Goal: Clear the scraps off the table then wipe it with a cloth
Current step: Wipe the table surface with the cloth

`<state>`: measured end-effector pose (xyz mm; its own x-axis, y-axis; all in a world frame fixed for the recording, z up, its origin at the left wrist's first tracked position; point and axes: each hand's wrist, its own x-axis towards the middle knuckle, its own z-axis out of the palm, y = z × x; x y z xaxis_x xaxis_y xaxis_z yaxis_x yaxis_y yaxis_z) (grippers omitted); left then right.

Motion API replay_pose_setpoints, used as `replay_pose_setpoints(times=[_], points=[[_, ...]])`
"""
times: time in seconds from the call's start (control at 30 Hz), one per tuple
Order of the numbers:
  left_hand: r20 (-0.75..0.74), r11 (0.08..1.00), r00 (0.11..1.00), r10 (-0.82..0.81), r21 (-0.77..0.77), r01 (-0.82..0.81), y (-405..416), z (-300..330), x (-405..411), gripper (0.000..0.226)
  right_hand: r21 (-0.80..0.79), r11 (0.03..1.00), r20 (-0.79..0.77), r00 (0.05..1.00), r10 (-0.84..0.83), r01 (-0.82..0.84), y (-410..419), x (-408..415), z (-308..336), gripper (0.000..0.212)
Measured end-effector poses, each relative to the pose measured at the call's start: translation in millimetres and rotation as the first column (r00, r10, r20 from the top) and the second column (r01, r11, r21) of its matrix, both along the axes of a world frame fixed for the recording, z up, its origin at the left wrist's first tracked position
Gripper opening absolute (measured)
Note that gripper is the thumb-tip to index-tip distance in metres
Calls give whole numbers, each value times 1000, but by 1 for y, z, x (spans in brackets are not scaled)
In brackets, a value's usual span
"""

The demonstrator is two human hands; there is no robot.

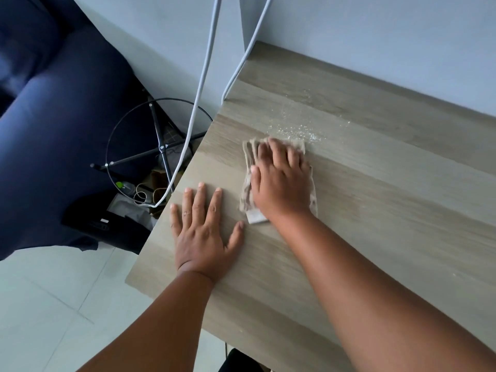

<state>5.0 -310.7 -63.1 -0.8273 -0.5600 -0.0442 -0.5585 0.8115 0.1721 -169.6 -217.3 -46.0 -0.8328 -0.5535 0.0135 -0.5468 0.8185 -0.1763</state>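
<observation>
The right hand (pixel 279 181) is pressing flat on the cloth (pixel 248 194), fingers extended; crumbs (pixel 298 128) are lying just beyond its fingertips, toward the wall; the left hand (pixel 204 234) is resting spread on the table (pixel 389 210).

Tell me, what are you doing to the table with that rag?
A person is wiping the wooden table. Their right hand presses flat on a folded beige cloth lying on the tabletop. Their left hand rests flat on the table beside it, fingers spread, near the table's edge. Just beyond the cloth there are pale crumbs scattered on the wood, so that patch is not clean yet. Two white cables hang down beside the table.
</observation>
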Motion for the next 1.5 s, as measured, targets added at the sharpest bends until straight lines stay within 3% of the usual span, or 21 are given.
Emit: replay_pose_setpoints(times=[0.1,0.2,0.33,0.5,0.8,0.93,1.07,1.2,1.4,1.5], points=[[-10,1000,1000,-3,-2,3,0,0,-1,79,18,993,25,993,-116,115,-36,-20,1,57],[-26,1000,1000,-5,1,5,-1,-1,-1,78,33,999,10,1000,21,-21,-34,-25,2,55],[-16,1000,1000,-6,-4,5,-1,1,-1,78,18,966,-44,965,257,-257,32,0,-3,52],[-9,1000,1000,-14,-10,14,0,0,-1,78,20,960,-73,958,279,-278,92,27,-10,52],[-11,1000,1000,-3,-10,3,2,-1,-2,78,26,982,40,982,185,-186,-42,-24,10,57],[-3,1000,1000,1,-7,-1,2,0,-2,79,77,895,59,898,436,-439,-66,-20,10,57],[-10,1000,1000,-2,1,2,2,1,-2,81,2,789,10,789,614,-614,-7,-10,7,53],[-8,1000,1000,-8,2,8,2,2,-2,81,-26,845,34,844,535,-534,32,-25,4,62],[-12,1000,1000,-5,2,5,3,2,-3,81,40,964,42,964,261,-263,-47,-45,10,63],[-15,1000,1000,-3,0,3,2,1,-3,81,10,946,77,943,323,-324,-80,-35,12,62]])
